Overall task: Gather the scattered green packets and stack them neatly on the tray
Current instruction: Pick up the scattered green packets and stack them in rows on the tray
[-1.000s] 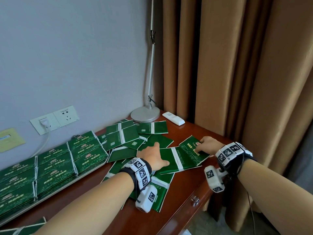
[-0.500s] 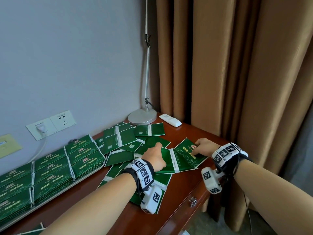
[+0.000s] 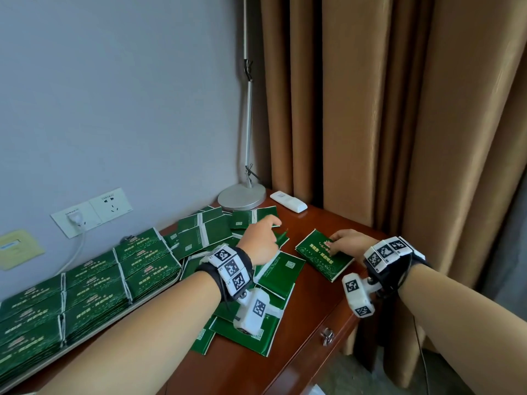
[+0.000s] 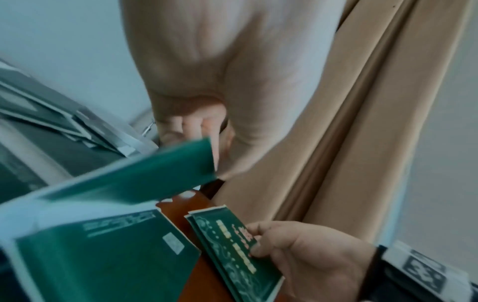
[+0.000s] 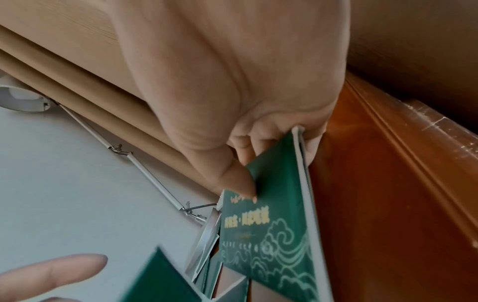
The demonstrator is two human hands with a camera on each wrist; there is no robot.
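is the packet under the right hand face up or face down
Face up: the packet held by the right hand shows its gold lettering and cloud pattern, clearest in the right wrist view.

Wooden desk (image 3: 310, 315), green packets (image 3: 281, 276), tray (image 3: 94, 333), lamp base (image 3: 241, 196), remote (image 3: 288, 201)

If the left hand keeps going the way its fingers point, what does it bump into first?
Probably the green packet lying just beyond the left hand, near the lamp base. The fingers point toward the table's back corner; depth is hard to judge, so the hand may pass above it.
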